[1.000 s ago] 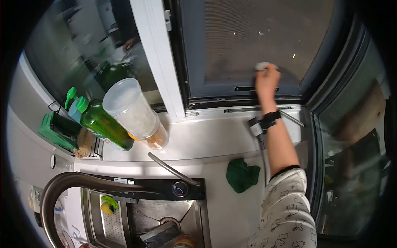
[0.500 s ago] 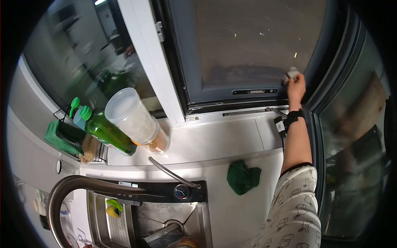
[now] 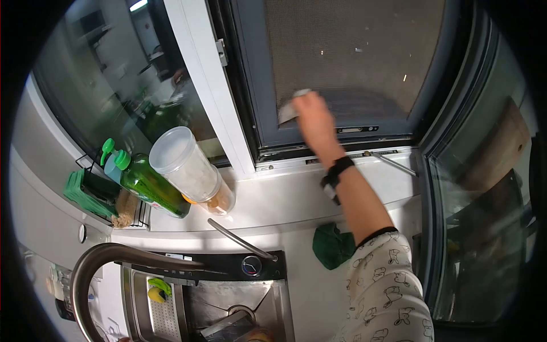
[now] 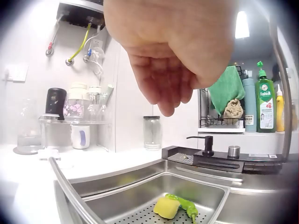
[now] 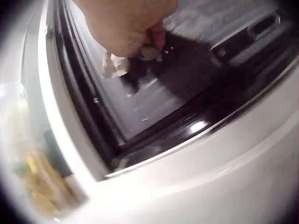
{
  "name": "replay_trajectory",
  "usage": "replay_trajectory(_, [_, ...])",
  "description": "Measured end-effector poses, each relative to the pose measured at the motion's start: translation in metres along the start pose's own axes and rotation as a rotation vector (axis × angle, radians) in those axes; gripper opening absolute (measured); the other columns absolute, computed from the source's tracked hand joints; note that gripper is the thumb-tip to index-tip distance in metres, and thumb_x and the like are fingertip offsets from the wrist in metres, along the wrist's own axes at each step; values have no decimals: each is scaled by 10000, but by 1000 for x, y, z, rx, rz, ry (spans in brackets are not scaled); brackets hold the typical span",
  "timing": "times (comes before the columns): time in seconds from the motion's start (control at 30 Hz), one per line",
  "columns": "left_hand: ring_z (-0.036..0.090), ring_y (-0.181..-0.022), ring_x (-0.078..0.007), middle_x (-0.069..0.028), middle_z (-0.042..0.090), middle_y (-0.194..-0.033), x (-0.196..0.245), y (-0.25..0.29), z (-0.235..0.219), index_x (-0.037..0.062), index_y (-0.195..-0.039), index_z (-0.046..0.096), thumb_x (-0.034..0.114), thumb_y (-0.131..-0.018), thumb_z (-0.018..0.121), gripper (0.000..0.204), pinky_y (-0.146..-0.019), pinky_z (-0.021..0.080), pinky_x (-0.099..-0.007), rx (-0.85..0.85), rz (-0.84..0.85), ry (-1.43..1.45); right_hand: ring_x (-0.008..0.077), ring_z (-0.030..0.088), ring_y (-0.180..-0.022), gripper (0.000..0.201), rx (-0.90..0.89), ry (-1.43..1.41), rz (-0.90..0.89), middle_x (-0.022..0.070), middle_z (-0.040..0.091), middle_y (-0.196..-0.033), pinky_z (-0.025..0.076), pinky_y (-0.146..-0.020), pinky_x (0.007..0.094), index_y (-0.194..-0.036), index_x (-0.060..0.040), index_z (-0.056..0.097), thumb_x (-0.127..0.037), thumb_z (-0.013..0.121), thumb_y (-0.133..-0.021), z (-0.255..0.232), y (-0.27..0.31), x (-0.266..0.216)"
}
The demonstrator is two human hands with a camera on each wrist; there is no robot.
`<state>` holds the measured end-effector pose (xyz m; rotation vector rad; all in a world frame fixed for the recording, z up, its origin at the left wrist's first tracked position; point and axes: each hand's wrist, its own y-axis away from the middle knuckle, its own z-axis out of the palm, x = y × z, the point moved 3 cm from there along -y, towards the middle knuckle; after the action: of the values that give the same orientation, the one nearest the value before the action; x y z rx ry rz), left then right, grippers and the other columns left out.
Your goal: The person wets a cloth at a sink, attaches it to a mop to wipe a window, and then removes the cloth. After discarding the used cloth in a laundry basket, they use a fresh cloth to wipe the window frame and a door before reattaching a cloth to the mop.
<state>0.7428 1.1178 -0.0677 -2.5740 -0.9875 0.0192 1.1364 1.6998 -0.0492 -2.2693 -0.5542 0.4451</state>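
Note:
My right hand (image 3: 316, 121) pinches a crumpled whitish wipe (image 3: 288, 113) against the lower left corner of the window's mesh screen (image 3: 350, 45). In the right wrist view the wipe (image 5: 113, 65) pokes out from under the fingers, near the dark grey window frame (image 3: 259, 74). A latch (image 3: 358, 129) sits in the frame's bottom bar, right of the hand. In the left wrist view my left hand (image 4: 170, 51) hangs with loosely bent fingers over the sink (image 4: 140, 191) and holds nothing.
A green cloth (image 3: 331, 245) lies on the counter. On the sill stand a green pump bottle (image 3: 151, 185) and a clear lidded canister (image 3: 188, 165). The curved faucet (image 3: 80, 285) arches over the sink. A yellow piece (image 4: 167, 207) and a green pepper (image 4: 188, 207) lie in the perforated tray.
My right hand went from the screen's lower middle to its lower right, then swept left with the wipe to the lower left corner. The head view shifted slightly.

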Motion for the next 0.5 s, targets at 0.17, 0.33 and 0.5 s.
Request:
replay_trajectory(0.17, [556,-642,-247,-143,601,-755,-8,4,4,24,-953,582,123,-857,508,156,-613,455,-337,-21,-22,0,327,540,-880,249,452,242,289,169,573,-909,432,-777,382,-912,-28,570,38,491,-686,-60,26,151])
replay_trajectory(0.33, [555,-642,-249,-145,599,-754,-16,6,7,22,-948,582,123,-857,507,156,-613,455,-338,-22,-45,-2,304,622,-799,183,548,8,657,170,635,-843,466,-733,354,-893,-27,606,-76,621,-717,-47,49,246])
replay_trajectory(0.5, [554,-642,-251,-146,597,-752,-13,3,10,19,-944,581,122,-856,505,155,-613,454,-339,-32,-34,6,295,505,-961,191,329,-253,387,141,509,-1010,407,-839,365,-958,-64,574,-49,561,-768,-24,4,55])
